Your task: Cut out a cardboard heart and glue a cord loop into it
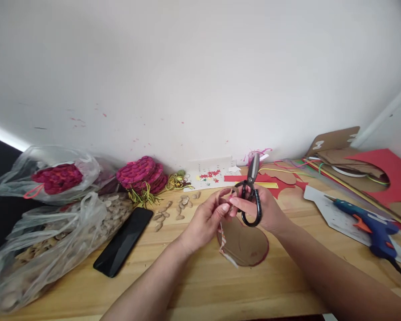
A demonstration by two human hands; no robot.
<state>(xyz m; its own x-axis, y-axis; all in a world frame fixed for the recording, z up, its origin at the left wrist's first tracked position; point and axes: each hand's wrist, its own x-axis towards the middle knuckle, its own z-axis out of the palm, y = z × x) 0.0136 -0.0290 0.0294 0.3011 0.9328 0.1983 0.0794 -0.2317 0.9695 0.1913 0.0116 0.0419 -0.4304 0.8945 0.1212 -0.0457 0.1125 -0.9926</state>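
Note:
My right hand [265,207] grips black-handled scissors [251,183], their blades pointing up and away from me. Its thumb and fingertips meet those of my left hand [209,218]. Between the fingertips of my left hand is a thin brownish strip [234,191], partly hidden by the fingers. Right below both hands is a rounded, heart-like brown cardboard piece [245,245] with a dark red edge. Along its left side runs a patterned strip [222,240] with a pale end. My fingers cover the top of the cardboard piece.
Left are plastic bags [87,236], a black phone [123,240], loose shelled-nut-like pieces [180,207] and magenta woven rounds [142,174]. Star stickers [210,174] and red paper [237,178] lie at the back. A blue glue gun [370,225] rests right, near a cardboard box flap [334,141].

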